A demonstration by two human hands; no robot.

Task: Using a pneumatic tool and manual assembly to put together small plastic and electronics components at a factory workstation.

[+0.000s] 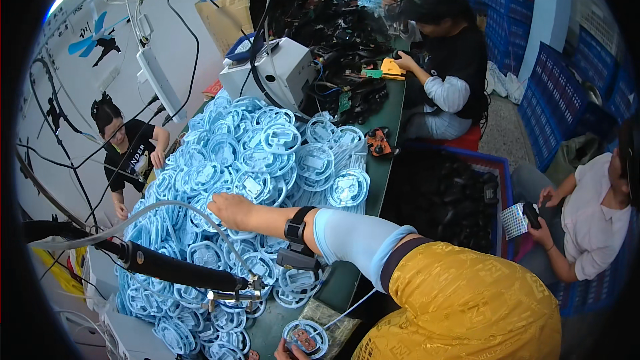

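My right arm stretches across the work table, in a yellow garment, a pale blue oversleeve and a black wrist strap. At its end my right hand (231, 211) is curled over a heap of light-blue round plastic shells (257, 185); what its fingers hold, if anything, is hidden. At the lower edge my left hand (291, 352), only partly visible, grips the rim of a light-blue round shell (320, 329). A brown-orange plate with holes (304, 340) sits in its middle. A thin pale cord (350, 307) runs from near this shell toward my sleeve.
A black cylindrical tool arm (183, 267) with metal fittings and a grey hose (153, 205) crosses the heap. Beyond stand a grey box (267, 70) and piled black parts (353, 47). An orange controller part (379, 142) lies at the green table's edge. Several people work around.
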